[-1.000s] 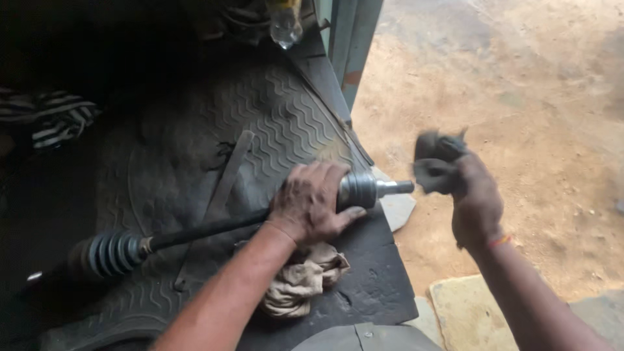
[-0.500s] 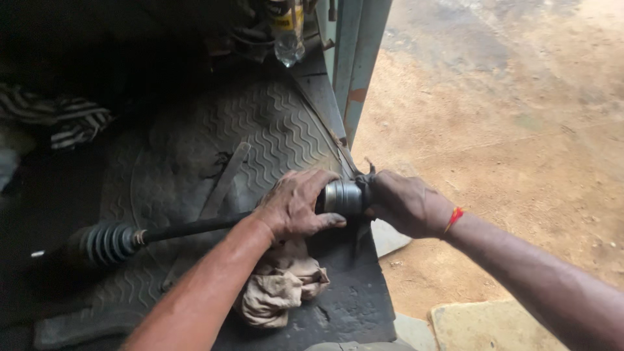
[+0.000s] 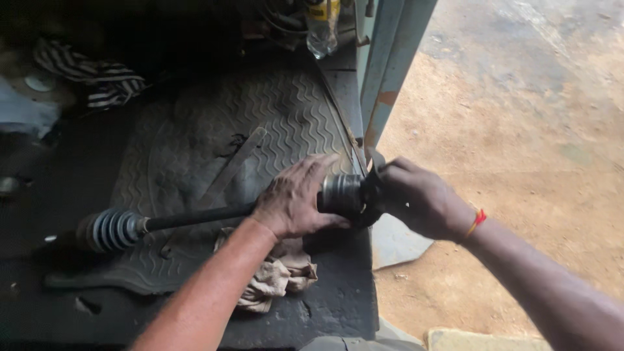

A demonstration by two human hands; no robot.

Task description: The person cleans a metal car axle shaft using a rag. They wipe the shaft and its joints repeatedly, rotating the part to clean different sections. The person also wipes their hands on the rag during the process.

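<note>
A long drive shaft [image 3: 195, 216] lies across the middle of the frame, on a dark rubber mat [image 3: 214, 136] with a wavy pattern. Its ribbed rubber boot [image 3: 110, 229] is at the left of the frame, and its metal joint [image 3: 339, 194] is at the centre, just at the edge of the mat.

The left hand [image 3: 296, 198] comes from the lower centre of the frame and is wrapped around the shaft, right beside the metal joint. Its fingers [image 3: 318, 166] lie over the top of the shaft and the thumb goes below, so the hand is grasping the shaft and the joint sticks out to the right of the fingers.

The right hand [image 3: 416, 198] comes from the lower right of the frame. It is clenched on a dark rag [image 3: 372, 195], and the rag is pressed against the right end of the metal joint. The end of the joint is hidden behind the rag and the fingers of this hand. There is a red band [image 3: 476, 222] on the wrist.

A light crumpled cloth [image 3: 279, 273] lies on the mat just below the left forearm. A striped cloth [image 3: 97, 75] is in the upper left of the frame. A plastic bottle [image 3: 322, 29] stands at the top centre, near a pale blue metal post [image 3: 390, 71]. The right half of the frame shows sandy ground [image 3: 520, 130].
</note>
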